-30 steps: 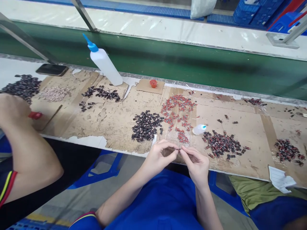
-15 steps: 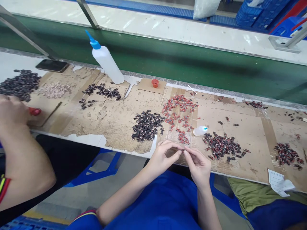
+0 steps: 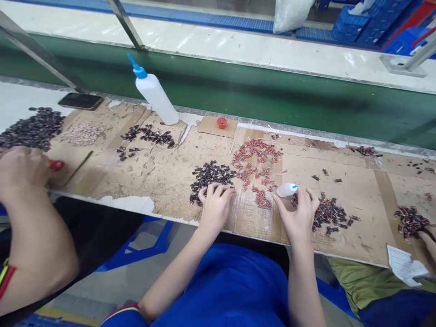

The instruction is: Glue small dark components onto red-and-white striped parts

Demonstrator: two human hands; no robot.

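Observation:
My left hand [image 3: 217,206] rests its bent, spread fingers on the near right side of a pile of small black parts [image 3: 207,175]. Whether a part lies under the fingertips is hidden. With thumb and fingers apart, my right hand [image 3: 299,213] reaches around a small white squeeze bottle [image 3: 286,190] with a blue tip, which lies on the cardboard. Between my hands and farther back are scattered small red parts [image 3: 259,150]. Partly behind my right hand spreads a heap of black-and-red assembled pieces [image 3: 332,213].
A tall white bottle [image 3: 156,99] with a blue nozzle stands at the back, near a red cup [image 3: 222,122]. Another person's hand [image 3: 25,168] is at the left. A co-worker's fingers [image 3: 427,238] touch a pile at the right. A metal post [image 3: 126,22] rises behind.
My hands, together over a small piece before, have moved apart: the left to the black pile, the right to the small bottle. A co-worker's fingers have appeared at the right edge.

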